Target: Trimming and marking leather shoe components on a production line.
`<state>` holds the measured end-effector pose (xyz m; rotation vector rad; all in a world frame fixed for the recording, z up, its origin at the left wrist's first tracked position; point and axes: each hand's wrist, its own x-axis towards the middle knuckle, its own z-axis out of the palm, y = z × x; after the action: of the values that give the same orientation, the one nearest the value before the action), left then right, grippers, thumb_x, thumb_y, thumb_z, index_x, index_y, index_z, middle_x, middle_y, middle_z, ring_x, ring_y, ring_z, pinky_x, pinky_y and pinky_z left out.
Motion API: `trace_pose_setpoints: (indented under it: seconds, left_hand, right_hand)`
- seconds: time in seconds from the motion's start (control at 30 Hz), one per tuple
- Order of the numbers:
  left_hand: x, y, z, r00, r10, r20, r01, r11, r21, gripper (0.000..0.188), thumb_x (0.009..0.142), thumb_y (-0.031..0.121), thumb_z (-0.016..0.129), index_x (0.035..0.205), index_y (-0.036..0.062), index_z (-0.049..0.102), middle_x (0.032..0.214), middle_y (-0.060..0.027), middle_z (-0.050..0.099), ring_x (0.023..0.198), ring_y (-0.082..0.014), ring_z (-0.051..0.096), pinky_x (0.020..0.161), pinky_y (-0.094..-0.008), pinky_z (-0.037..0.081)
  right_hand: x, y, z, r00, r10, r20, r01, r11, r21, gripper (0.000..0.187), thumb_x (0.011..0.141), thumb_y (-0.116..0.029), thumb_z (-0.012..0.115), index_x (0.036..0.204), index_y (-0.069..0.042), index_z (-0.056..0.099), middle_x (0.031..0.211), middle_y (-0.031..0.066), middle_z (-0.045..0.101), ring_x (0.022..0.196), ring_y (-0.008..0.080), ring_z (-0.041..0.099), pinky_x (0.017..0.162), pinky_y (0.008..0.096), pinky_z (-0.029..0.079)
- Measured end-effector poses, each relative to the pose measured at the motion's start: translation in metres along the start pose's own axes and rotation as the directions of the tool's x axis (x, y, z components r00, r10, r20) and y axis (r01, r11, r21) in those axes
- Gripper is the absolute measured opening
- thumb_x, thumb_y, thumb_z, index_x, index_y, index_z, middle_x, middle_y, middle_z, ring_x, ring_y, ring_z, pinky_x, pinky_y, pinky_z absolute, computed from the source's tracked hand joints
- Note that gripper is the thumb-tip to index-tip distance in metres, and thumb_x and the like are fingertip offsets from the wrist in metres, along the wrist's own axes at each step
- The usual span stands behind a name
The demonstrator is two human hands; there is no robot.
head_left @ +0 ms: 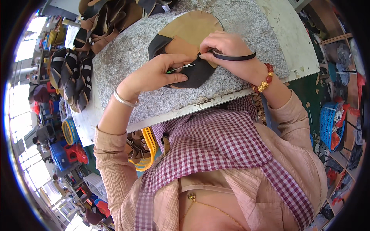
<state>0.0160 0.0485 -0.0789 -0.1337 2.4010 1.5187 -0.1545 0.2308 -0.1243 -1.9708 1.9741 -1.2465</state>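
A tan and black leather shoe upper (pixel 192 27) lies on the grey stone slab, its black part (pixel 200 75) toward me. My left hand (pixel 154 73) is curled over its left side, the thumb pressing on the black part. Between thumb and fingers is a slim metal tool (pixel 184 67) with a green end; its exact kind is hard to make out. My right hand (pixel 228 45) is closed in a pinch at the middle of the upper, holding a narrow black strip (pixel 237 57). The strip loops out past the wrist; its pinched end is hidden by my fingertips.
The speckled slab (pixel 127 98) sits on a white table (pixel 304 57). Piles of brown and black uppers (pixel 73 77) stand at its left and back left. Below the table edge is a yellow basket (pixel 150 144) of brown pieces. A blue basket (pixel 329 123) is at the right.
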Motion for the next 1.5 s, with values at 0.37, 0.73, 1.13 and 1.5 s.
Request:
trace_pose_setpoints:
  seconds: [0.37,0.73,1.13,1.5]
  left_hand:
    - [0.027,-0.004,0.023,0.961,-0.002,-0.278,0.032,0.994,0.106,0.012,0.081,0.010,0.076,0.083,0.0003,0.069,0.068,-0.0029,0.060,0.057,-0.0126,0.049,0.057,-0.0266,0.044]
    - [0.024,0.034,-0.020,0.976,0.088,-0.201,0.019,0.878,0.479,0.023,0.072,0.008,0.082,0.091,0.0020,0.070,0.076,-0.0032,0.066,0.066,-0.0170,0.057,0.065,-0.0267,0.047]
    - [0.048,0.055,-0.025,0.987,0.006,0.160,-0.122,0.672,0.730,0.030,0.072,0.010,0.081,0.100,0.0017,0.071,0.089,-0.0086,0.072,0.075,-0.0241,0.066,0.071,-0.0313,0.052]
    - [0.047,-0.017,-0.067,0.773,0.455,-0.442,0.124,0.575,0.809,0.040,0.073,0.026,0.082,0.102,0.0030,0.067,0.083,-0.0125,0.067,0.072,-0.0294,0.060,0.071,-0.0398,0.050]
  right_hand:
    - [-0.004,-0.010,-0.008,0.996,0.090,0.008,-0.087,0.984,-0.158,0.012,0.083,-0.013,0.072,0.085,-0.004,0.064,0.076,0.0030,0.065,0.064,0.0188,0.055,0.062,0.0286,0.043]
    - [-0.014,-0.012,-0.007,0.991,0.132,-0.004,-0.132,0.991,0.025,0.007,0.081,-0.012,0.072,0.081,-0.006,0.069,0.071,0.0030,0.068,0.061,0.0189,0.055,0.060,0.0283,0.043]
    - [-0.021,-0.010,-0.005,0.992,0.123,-0.021,-0.123,0.992,0.005,0.006,0.081,-0.012,0.072,0.080,-0.008,0.069,0.071,0.0012,0.068,0.061,0.0215,0.055,0.063,0.0298,0.044]
    - [-0.013,-0.013,-0.007,0.978,0.210,0.002,-0.210,0.975,0.075,0.012,0.082,-0.017,0.069,0.082,-0.006,0.071,0.072,0.0048,0.069,0.064,0.0253,0.058,0.065,0.0342,0.047]
